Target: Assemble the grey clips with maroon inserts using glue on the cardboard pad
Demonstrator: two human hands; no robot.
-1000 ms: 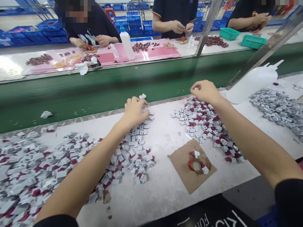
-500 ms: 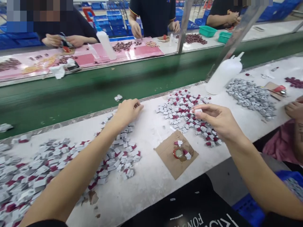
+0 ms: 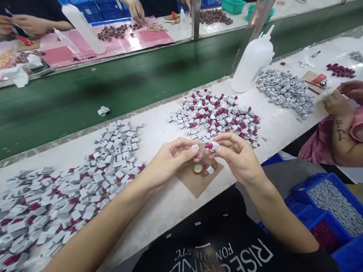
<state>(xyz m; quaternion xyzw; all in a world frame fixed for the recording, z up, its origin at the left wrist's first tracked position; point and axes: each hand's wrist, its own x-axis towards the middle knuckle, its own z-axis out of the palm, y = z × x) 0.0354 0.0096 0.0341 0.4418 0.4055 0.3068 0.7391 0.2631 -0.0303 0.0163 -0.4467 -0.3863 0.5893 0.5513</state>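
Note:
My left hand (image 3: 177,155) is closed in a pinch on a small white piece (image 3: 195,147), mostly covered by the fingers. Facing it, my right hand (image 3: 236,156) pinches a small white-and-maroon piece (image 3: 212,146) between thumb and fingertips. The two pieces are close together but apart, above a square of brown cardboard (image 3: 197,186). On the cardboard lies a round red-rimmed cap (image 3: 197,168), with another white-and-maroon piece (image 3: 210,170) beside it. Behind my right hand spreads a pile of white and maroon pieces (image 3: 218,113).
A larger pile of grey-white and maroon pieces (image 3: 79,192) covers the left of the table. A white squeeze bottle (image 3: 251,64) stands near the green belt (image 3: 127,79). Blue crates (image 3: 334,196) sit low at right, near a co-worker's hands (image 3: 343,98). Others work across the belt.
My left hand has moved right and down from the left pile's far edge and now holds a piece. My right hand has come left with its piece, bringing both hands together over the cardboard.

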